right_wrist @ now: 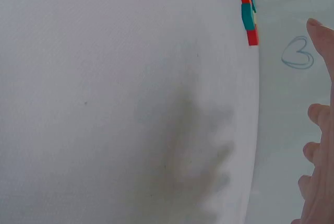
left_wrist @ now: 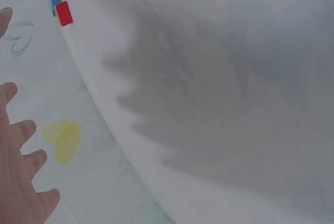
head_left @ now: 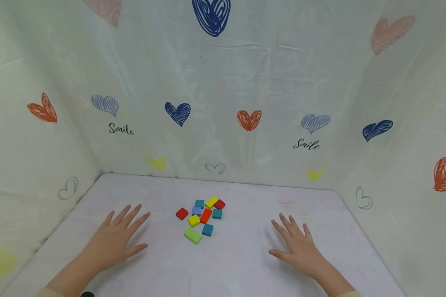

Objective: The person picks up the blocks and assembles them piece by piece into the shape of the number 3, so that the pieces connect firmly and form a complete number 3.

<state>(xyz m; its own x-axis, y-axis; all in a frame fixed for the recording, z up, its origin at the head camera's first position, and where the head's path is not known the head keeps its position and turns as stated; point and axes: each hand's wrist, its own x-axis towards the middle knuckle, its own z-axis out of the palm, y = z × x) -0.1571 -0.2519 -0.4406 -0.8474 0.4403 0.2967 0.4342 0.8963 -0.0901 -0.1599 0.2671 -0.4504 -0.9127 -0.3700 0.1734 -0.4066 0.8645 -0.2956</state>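
Several small coloured blocks lie in a loose cluster at the middle of the table, among them a lime green block (head_left: 193,235), a red block (head_left: 182,213), a yellow block (head_left: 194,220), a blue block (head_left: 196,210) and a teal block (head_left: 207,229). To the left of the cluster, my left hand (head_left: 113,237) is spread palm down with its fingers straight, holding nothing. On the other side, my right hand (head_left: 297,246) is likewise spread, farther from the blocks. Both wrist views show shadows of spread fingers on the tabletop.
A white cloth-like cover lies over the table (head_left: 238,272). Pale curtains (head_left: 215,82) printed with hearts and "Smile" enclose its back and sides. A small black object (head_left: 87,294) shows at the bottom edge, beneath the left forearm.
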